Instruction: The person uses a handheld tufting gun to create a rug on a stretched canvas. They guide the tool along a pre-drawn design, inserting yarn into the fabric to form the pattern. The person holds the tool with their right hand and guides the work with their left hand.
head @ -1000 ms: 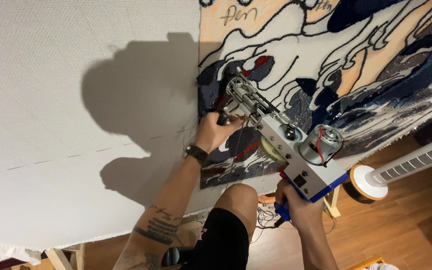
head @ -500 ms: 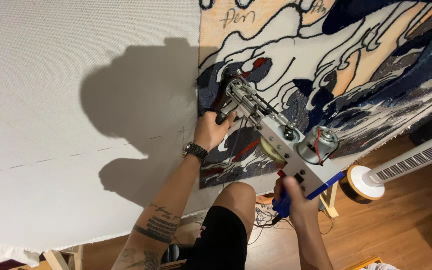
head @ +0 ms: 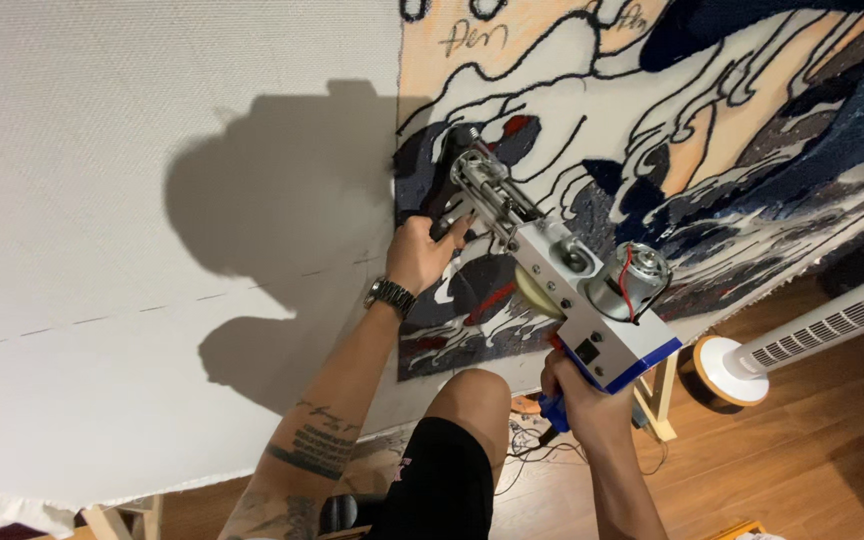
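Observation:
A metal tufting gun (head: 562, 275) with a white and blue body and a small motor on top points its needle end at the stretched cloth. My left hand (head: 422, 250) grips the black front handle of the tufting gun, a watch on its wrist. Lower down, my right hand (head: 582, 400) is closed around the blue rear grip. The needle tip meets a dark blue tufted patch of the rug design (head: 652, 150), which has white, peach, black and red areas outlined in black.
The white backing cloth (head: 152, 200) stretches to the left with a faint dashed line across it and my shadow on it. A white tower fan (head: 802, 340) stands on the wooden floor at right. A wooden frame leg (head: 657, 400) and cables lie below. My bent knee (head: 472, 400) is between my arms.
The tufting gun and both hands have moved upward along the cloth, the needle end climbing higher into the dark blue area.

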